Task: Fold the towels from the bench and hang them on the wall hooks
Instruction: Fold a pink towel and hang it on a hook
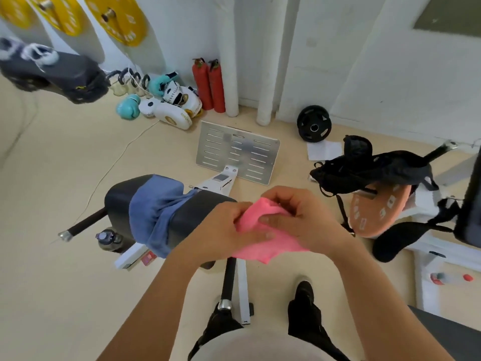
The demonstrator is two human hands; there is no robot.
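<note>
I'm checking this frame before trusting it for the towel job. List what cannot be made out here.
- Wall hooks: none shows in the head view, so the hanging place is unknown.
- Pink towel: the left hand and right hand grip and cover much of it, so its fold state is unclear.
- Blue towel: its far side drops behind the bench.
- Yellow weight plates: cut off by the top edge.

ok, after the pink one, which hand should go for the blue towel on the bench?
Left, probably. The blue towel is draped over the bench on the left hand's side; the right hand would cross over. Both now grip the pink towel.
</note>
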